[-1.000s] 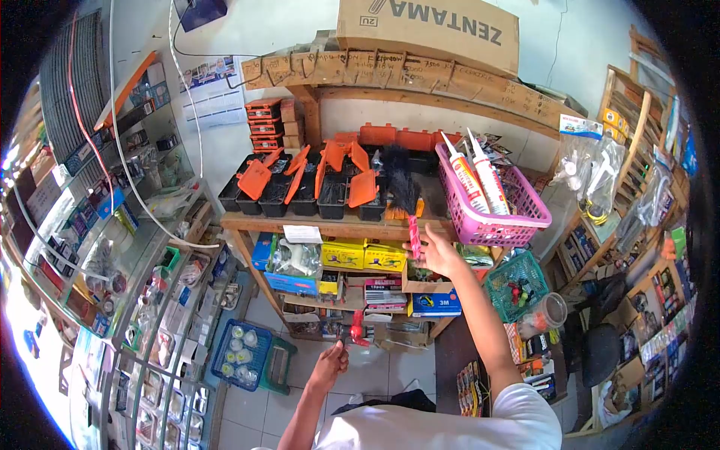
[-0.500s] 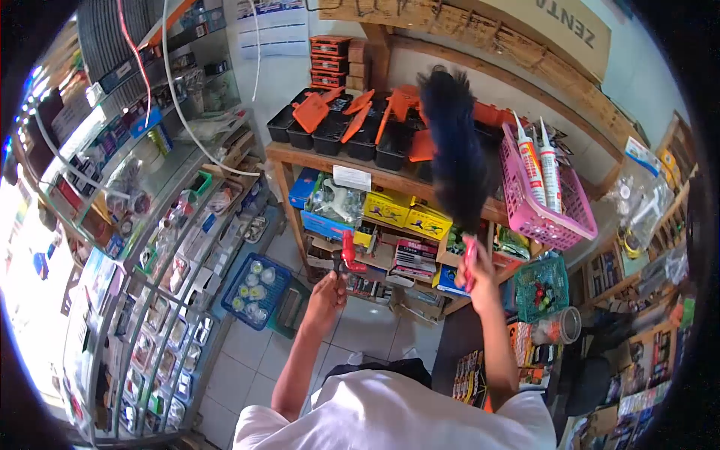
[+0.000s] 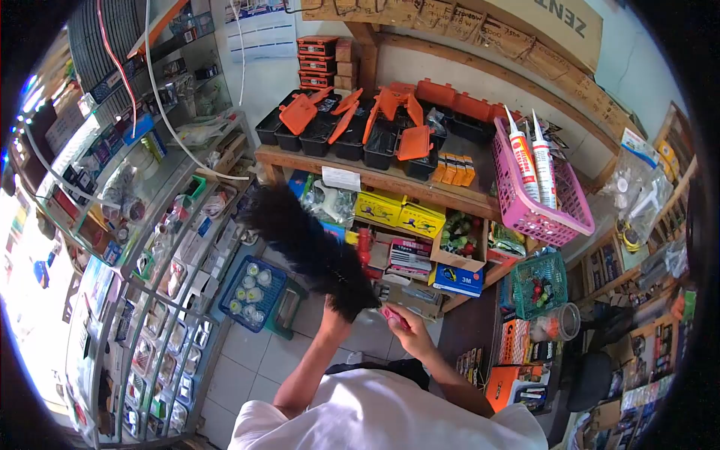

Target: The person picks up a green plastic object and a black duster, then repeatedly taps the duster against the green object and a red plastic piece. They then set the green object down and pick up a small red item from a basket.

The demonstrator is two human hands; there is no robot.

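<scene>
A dark feather duster (image 3: 307, 247) with a pink handle slants across the front of me, its fluffy head reaching up and left toward the shelf. My right hand (image 3: 412, 333) is closed around the handle. Behind the feathers, my left hand (image 3: 335, 327) is raised, its fingers mostly covered by the duster. A red plastic piece (image 3: 364, 247), shaped like a tap, shows just past the feathers above that hand. Its lower end is hidden. On the wooden shelf (image 3: 465, 197) stand black bins with orange lids (image 3: 382, 146) and small orange boxes (image 3: 453, 169).
At the shelf's right sits a pink basket (image 3: 544, 221) with two sealant tubes (image 3: 546, 169). Below are yellow boxes (image 3: 421, 218) and a blue 3M box (image 3: 457, 280). A blue crate (image 3: 253, 322) stands on the floor to the left, beside a glass display counter (image 3: 161, 300).
My right hand has swung the duster down and left from above the shelf, so it now passes in front of my left hand and the red piece. The small orange boxes have come into view.
</scene>
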